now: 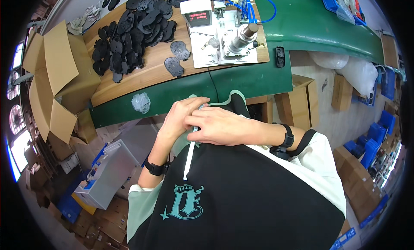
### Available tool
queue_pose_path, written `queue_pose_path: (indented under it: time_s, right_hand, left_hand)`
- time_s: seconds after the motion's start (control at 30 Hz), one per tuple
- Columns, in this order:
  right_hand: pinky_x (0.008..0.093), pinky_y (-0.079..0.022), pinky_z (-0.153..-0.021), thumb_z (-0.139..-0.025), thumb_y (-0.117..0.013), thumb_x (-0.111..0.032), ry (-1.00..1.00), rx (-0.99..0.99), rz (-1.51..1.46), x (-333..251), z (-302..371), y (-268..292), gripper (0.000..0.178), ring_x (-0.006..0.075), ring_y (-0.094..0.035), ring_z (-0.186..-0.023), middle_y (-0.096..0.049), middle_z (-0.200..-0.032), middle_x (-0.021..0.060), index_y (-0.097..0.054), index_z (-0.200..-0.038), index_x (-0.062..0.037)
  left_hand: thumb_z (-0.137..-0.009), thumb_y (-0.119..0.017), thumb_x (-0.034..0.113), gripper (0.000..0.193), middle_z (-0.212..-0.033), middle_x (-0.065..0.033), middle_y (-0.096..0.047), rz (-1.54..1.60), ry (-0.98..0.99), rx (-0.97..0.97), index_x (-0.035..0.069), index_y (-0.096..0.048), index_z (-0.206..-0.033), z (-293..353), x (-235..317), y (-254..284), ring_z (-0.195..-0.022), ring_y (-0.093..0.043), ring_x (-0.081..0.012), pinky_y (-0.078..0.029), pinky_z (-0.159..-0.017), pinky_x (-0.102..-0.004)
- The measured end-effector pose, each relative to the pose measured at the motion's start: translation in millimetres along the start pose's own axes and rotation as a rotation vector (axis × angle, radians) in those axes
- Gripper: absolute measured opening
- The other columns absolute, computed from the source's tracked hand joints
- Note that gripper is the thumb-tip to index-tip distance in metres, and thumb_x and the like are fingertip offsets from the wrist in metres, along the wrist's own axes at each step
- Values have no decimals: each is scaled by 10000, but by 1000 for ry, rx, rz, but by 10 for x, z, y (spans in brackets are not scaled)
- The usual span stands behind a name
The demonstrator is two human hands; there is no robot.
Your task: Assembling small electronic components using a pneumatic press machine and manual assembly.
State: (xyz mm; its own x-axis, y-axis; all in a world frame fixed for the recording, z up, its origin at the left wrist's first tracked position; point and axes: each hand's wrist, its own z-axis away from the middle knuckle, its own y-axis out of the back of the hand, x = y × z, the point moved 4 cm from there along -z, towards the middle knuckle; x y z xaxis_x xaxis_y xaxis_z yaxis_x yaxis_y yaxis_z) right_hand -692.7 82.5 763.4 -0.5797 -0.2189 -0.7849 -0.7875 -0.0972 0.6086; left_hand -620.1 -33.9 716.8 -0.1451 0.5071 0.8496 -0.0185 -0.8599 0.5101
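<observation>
My hands meet in front of my black shirt, close to the front edge of the green table. A narrow white strip point(189, 159) hangs down my shirt and runs up between them. My right hand point(217, 125) is closed, with its thumb and curled fingers on the strip. Partly behind it, my left hand point(176, 116) has its fingers bent and pressed together against the right fingers. What the left fingers grip is hidden. Past the hands, two dark flat shaped pieces point(174, 66) point(180, 50) lie on the wooden board, untouched.
Dark flat pieces are heaped point(133, 34) on the wooden board point(151, 79). A metal press point(241, 40) with a display box point(196, 13) and blue hoses stands right of them. An open carton point(60, 73) is at left. Crumpled plastic point(141, 103) lies on the green table point(116, 114).
</observation>
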Motion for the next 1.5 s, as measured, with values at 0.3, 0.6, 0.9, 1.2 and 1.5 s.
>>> queue_pose_path:
  time_s: [0.3, 0.6, 0.9, 1.2, 1.5]
  right_hand:
    - [412, -563, -765, -882, -722, -95, 73, 398, -199, 199, -32, 295, 182, 312, -656, -937, -631, -1048, 93, -654, -1042, -42]
    - [357, -585, -754, -875, -733, -32, -16, 572, -358, 288, 55, 662, 358, 269, -683, -887, -648, -1130, 121, -662, -1226, -38]
    - [375, -536, -729, -971, -607, -92, -782, 515, -368, 1385, 1313, 68, 128, 314, -672, -834, -670, -945, 145, -686, -1038, -16]
    - [391, -521, -756, -972, -597, -99, -1150, 740, -199, 2479, 2395, -869, 128, 300, -644, -814, -635, -985, 153, -667, -1055, -29]
    - [423, -457, -1025, -948, -586, -62, -1414, 872, 18, 2793, 2874, -1080, 198, 359, -588, -1138, -586, -1189, 174, -632, -1138, -28]
  left_hand:
    - [-761, -715, 51, 363, -1017, -202, -706, 191, 208, 58, 0, -683, -1118, 70, -94, 3, -923, -692, -402, -558, -772, -394]
    - [-875, -687, -35, 162, -964, -191, -743, -12, 231, 142, -13, -711, -1035, -40, 41, 259, -868, -746, -335, -583, -752, -363]
    - [-901, -693, -66, 155, -1088, -181, -770, -7, 44, 418, -52, -724, -1053, -607, 521, 1088, -1031, -756, -253, -580, -893, -311]
    - [-889, -704, -64, 126, -1086, -172, -769, 14, -160, 217, -62, -717, -1014, -1561, 640, 1032, -1044, -753, -285, -590, -879, -326]
    - [-866, -721, -51, 184, -1125, -144, -762, 3, -97, 42, -27, -728, -1048, -1926, 405, 794, -1068, -739, -283, -576, -911, -338]
